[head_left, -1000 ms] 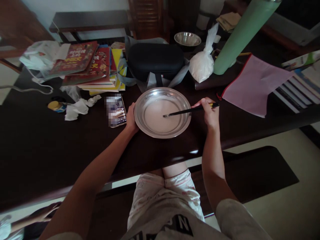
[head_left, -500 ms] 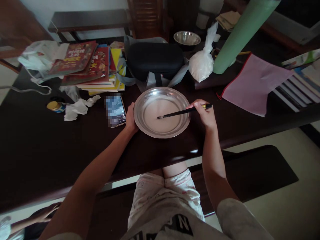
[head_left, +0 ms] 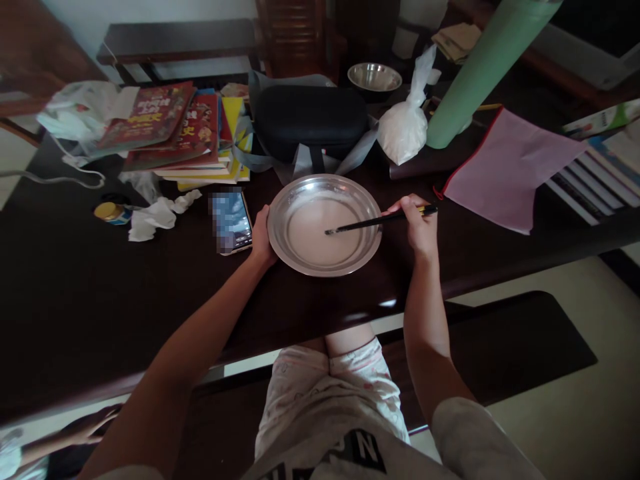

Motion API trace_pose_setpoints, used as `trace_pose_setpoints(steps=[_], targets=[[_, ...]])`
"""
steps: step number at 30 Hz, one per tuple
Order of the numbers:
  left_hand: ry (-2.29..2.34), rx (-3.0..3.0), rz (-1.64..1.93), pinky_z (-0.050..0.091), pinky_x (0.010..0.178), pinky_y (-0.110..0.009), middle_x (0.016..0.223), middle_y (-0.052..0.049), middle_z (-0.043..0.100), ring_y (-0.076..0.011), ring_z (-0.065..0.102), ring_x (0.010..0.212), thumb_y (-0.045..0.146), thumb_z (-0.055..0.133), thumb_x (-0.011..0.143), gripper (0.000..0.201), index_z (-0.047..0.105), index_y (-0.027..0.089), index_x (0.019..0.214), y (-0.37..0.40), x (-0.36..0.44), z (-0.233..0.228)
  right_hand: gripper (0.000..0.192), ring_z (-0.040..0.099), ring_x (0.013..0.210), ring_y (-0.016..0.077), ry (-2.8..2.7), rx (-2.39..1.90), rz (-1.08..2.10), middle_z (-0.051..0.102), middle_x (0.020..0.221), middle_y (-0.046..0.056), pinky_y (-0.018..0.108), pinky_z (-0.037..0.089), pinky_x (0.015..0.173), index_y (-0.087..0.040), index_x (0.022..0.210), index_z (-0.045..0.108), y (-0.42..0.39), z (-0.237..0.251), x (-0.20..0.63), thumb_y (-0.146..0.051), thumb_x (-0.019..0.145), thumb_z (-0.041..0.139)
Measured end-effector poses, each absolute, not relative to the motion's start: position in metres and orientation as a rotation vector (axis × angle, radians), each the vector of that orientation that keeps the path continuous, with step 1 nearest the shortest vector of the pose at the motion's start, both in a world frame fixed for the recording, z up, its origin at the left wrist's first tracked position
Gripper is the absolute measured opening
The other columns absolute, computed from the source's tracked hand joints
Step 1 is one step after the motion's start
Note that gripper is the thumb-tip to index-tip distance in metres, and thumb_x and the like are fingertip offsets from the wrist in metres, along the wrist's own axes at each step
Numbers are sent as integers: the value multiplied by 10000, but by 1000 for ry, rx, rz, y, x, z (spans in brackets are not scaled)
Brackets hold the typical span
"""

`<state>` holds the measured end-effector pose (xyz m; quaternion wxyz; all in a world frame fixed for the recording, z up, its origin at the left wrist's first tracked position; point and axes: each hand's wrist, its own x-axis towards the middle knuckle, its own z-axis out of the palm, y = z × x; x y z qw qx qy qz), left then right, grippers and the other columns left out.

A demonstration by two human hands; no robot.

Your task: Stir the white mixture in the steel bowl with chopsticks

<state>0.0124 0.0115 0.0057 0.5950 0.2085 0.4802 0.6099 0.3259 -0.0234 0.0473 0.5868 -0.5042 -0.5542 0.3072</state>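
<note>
At the far left of the dark table [head_left: 75,287] lie a white bag [head_left: 80,110], a small jar [head_left: 111,212] and crumpled tissue [head_left: 150,220], with a stack of books [head_left: 180,133] behind them and a phone [head_left: 231,221] nearer the middle. The left hand [head_left: 261,237] sits just right of the phone, its fingers curled against the left rim of the metal pan [head_left: 324,225] — clamped on that edge, as far as the view shows. The pan rests flat at the table's front middle and holds a thin pale liquid. It looks light, stiff and smooth, so it would likely slide on the polished top; the raised rim seems the natural place to grip it. Behind it are a black case [head_left: 311,120], a small bowl [head_left: 375,77] and a knotted bag of white powder [head_left: 405,130]. The chopsticks [head_left: 367,223] slant down into the liquid, thin, rigid and probably slick when wet. The right hand [head_left: 419,223] is closed around their upper end — a pinch near the top. Further right stand a green tube [head_left: 480,73], a pink folder [head_left: 505,167] and more books [head_left: 600,173].
</note>
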Motion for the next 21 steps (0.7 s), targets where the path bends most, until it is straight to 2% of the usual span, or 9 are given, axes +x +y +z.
trace_pose_setpoints(steps=[2, 6, 12, 16, 21], targets=[[1156, 456, 1429, 605, 840, -308, 686, 16, 688, -208, 748, 833, 504, 786, 893, 327, 639, 250, 752, 11, 14, 7, 586, 768, 710, 210, -1325, -1169, 757, 728, 634, -11, 389, 639, 782, -280, 661, 706, -24, 47, 326, -822, 883, 706], [1152, 441, 1420, 624, 856, -331, 685, 3, 701, -235, 766, 885, 508, 782, 893, 318, 651, 255, 751, 10, 16, 9, 571, 788, 798, 224, -1411, -1158, 763, 770, 697, 1, 393, 641, 810, -279, 677, 724, -24, 49, 325, -821, 854, 740], [1160, 473, 1467, 630, 822, -331, 664, 5, 679, -245, 763, 878, 514, 824, 858, 361, 611, 259, 716, 10, 16, 8, 555, 774, 704, 210, -1318, -1148, 752, 753, 653, -7, 390, 650, 779, -279, 694, 746, -24, 48, 325, -796, 896, 717], [1152, 477, 1472, 632, 825, -327, 680, 2, 690, -243, 766, 896, 503, 809, 866, 338, 621, 261, 723, 11, 16, 8, 547, 800, 804, 224, -1407, -1139, 769, 794, 722, 2, 392, 651, 815, -280, 697, 747, -24, 47, 325, -802, 858, 755], [1170, 443, 1456, 633, 838, -329, 675, 2, 694, -241, 769, 901, 478, 786, 888, 321, 623, 264, 714, 10, 16, 10, 565, 770, 703, 209, -1293, -1165, 727, 744, 641, -10, 393, 651, 793, -284, 676, 730, -24, 48, 325, -800, 903, 703]])
